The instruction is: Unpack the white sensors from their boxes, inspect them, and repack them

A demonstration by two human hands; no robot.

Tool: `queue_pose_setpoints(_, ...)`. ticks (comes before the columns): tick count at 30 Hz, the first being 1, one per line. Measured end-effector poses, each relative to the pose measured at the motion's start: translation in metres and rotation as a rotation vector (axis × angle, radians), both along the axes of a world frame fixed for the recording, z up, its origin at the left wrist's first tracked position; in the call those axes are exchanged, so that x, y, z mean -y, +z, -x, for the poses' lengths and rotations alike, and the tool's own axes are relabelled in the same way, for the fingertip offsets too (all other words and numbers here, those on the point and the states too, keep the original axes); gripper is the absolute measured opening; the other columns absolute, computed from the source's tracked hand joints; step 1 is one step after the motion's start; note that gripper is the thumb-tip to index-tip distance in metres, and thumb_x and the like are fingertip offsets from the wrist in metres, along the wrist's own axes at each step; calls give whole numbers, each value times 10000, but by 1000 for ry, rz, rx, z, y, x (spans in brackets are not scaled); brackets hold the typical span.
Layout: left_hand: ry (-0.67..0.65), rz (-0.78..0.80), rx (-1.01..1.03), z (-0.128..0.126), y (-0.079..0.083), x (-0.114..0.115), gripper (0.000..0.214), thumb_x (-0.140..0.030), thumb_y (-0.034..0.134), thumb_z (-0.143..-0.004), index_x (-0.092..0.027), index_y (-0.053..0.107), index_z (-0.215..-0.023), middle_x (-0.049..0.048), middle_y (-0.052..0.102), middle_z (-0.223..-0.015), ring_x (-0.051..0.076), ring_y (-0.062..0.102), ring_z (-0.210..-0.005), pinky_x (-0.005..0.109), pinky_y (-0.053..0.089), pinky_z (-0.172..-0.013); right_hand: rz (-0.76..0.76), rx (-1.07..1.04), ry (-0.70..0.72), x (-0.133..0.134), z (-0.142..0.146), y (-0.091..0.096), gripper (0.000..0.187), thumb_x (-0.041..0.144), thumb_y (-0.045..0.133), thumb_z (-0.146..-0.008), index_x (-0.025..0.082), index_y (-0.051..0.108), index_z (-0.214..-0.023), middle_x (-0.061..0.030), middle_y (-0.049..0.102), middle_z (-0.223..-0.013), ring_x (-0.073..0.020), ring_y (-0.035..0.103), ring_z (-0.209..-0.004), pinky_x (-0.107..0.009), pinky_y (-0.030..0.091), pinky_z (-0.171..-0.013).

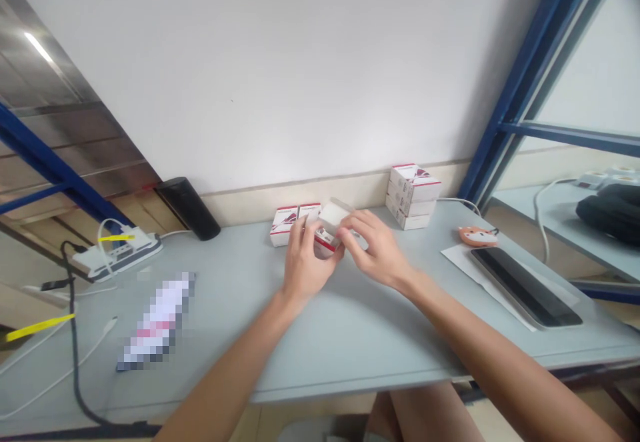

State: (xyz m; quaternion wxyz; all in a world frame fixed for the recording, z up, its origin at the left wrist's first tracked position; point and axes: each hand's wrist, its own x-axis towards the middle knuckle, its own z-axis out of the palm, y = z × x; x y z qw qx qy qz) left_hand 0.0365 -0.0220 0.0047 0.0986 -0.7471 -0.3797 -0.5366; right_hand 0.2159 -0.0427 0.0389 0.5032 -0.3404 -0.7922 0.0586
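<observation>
Both my hands meet over a small white and red box (330, 227) at the middle of the grey table (350, 335). My left hand (303, 262) grips the box from the left, fingers curled round it. My right hand (374, 245) pinches its raised white flap from the right. Two similar small boxes (293, 222) lie just behind, near the wall. A stack of three such boxes (413, 195) stands to the right of them.
A black cylinder (187, 207) lies at the back left. A white power strip (117, 250) with cables sits at the far left. A black tablet (525, 285) on white paper and a small orange figure (477, 235) are at the right. Blue shelf posts (520, 75) flank the table.
</observation>
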Motion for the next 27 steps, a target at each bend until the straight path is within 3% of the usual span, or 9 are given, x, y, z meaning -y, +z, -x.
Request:
queue_pose_setpoints(4, 56, 117, -9, 6, 8, 1, 398, -370, 808, -822, -229, 555, -1096, 101, 564, -1159, 290, 627, -1136, 436, 535, -977, 61, -34, -196, -16, -10, -11, 423, 332, 423, -1083, 219, 639, -737, -43, 640, -802, -185, 587, -777, -321, 441, -764)
queue_pose_setpoints(6, 23, 212, -82, 14, 14, 2, 397, -416, 775, -851, -229, 553, -1121, 99, 551, -1143, 293, 615, -1122, 441, 530, -969, 177, 15, -323, -28, -18, -22, 403, 350, 429, -1077, 218, 669, -781, -39, 651, -816, -181, 599, -770, -308, 430, -723)
queue_pose_setpoints(8, -72, 329, -195, 23, 23, 3, 419, -422, 733, -886, -240, 540, -1209, 102, 556, -1184, 293, 592, -1160, 446, 515, -994, 288, 157, -421, -40, -25, -35, 270, 354, 508, -1043, 219, 727, -961, -64, 708, -981, -218, 640, -928, -315, 444, -777)
queue_pose_setpoints(11, -213, 436, -310, 36, 35, 5, 480, -408, 726, -892, -267, 515, -1299, 102, 568, -1305, 309, 521, -1303, 481, 447, -1106, 412, 405, -428, -51, -32, -50, 284, 326, 627, -985, 238, 703, -1244, -102, 704, -1232, -283, 615, -1175, -346, 457, -892)
queue_pose_setpoints(17, -264, 578, -303, 43, 43, 8, 560, -412, 803, -828, -311, 544, -1313, 79, 561, -1340, 289, 579, -1248, 454, 506, -1044, 528, 468, -414, -54, -34, -49, 191, 221, 544, -1008, 227, 735, -1010, -89, 743, -1077, -242, 700, -953, -315, 459, -769)
queue_pose_setpoints(20, -205, 529, -206, 36, 32, 5, 550, -452, 845, -791, -289, 561, -1233, 71, 590, -1269, 277, 623, -1180, 436, 543, -979, 404, 293, -450, -49, -35, -33, 181, 225, 516, -1015, 224, 697, -1016, -96, 718, -1116, -254, 686, -998, -341, 486, -802)
queue_pose_setpoints(23, -127, 397, -72, 21, 14, 1, 558, -490, 895, -730, -256, 554, -1105, 56, 630, -1136, 272, 663, -1102, 413, 572, -894, 60, -96, -435, -34, -31, -10, 127, 259, 520, -1018, 232, 642, -1042, -104, 668, -1168, -260, 648, -1096, -386, 516, -886)
queue_pose_setpoints(25, -127, 282, -17, 10, 2, 2, 535, -478, 897, -736, -255, 540, -1066, 41, 628, -1077, 254, 685, -1047, 381, 583, -833, -117, -308, -324, -18, -23, 3, 80, 267, 535, -1015, 243, 603, -1047, -87, 661, -1117, -240, 647, -1070, -383, 529, -887)
queue_pose_setpoints(27, -144, 151, 20, 0, -8, 4, 506, -456, 882, -766, -259, 537, -1079, 46, 616, -1106, 238, 693, -1020, 365, 588, -802, -151, -373, -202, -2, -10, 10, 42, 245, 550, -1004, 246, 586, -1025, -69, 669, -1049, -222, 656, -1001, -377, 528, -883)
